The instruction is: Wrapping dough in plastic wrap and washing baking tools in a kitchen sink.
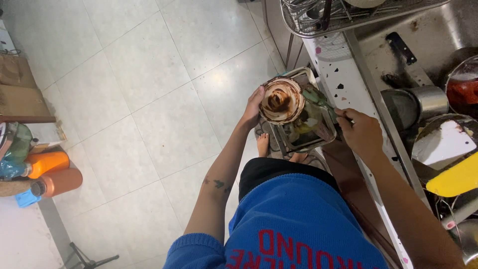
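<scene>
We are wearing a blue knit sweater [298, 219] with red lettering, and it is filling the bottom of the view nearest the camera, its ribbed cuff bunching on our left forearm. That forearm is reaching up toward twelve o'clock, bare and straight, and our left hand [253, 107] is cupping the left edge of a round dirty bowl [280, 100], fingers curling around its rim and holding it. The bowl is looking like ceramic or enamel, pale inside, smeared in swirls of brown residue. It is sitting over the upper left corner of a rectangular metal tray [307, 124], shiny at the rim and streaked with greenish-brown scraps. Both are hovering above the pale tiled floor [149, 99], just left of the counter edge, at about twelve o'clock from our chest.

Our right arm is stretching up from five o'clock, and our right hand [363, 132] is closing around the tray's right edge; we cannot tell whether it is also pinching a thin utensil.

At two o'clock a steel sink [428, 45] is holding a steel pot [418, 102] and a yellow board [455, 179]. At nine o'clock two orange bottles [52, 172] are lying side by side
</scene>
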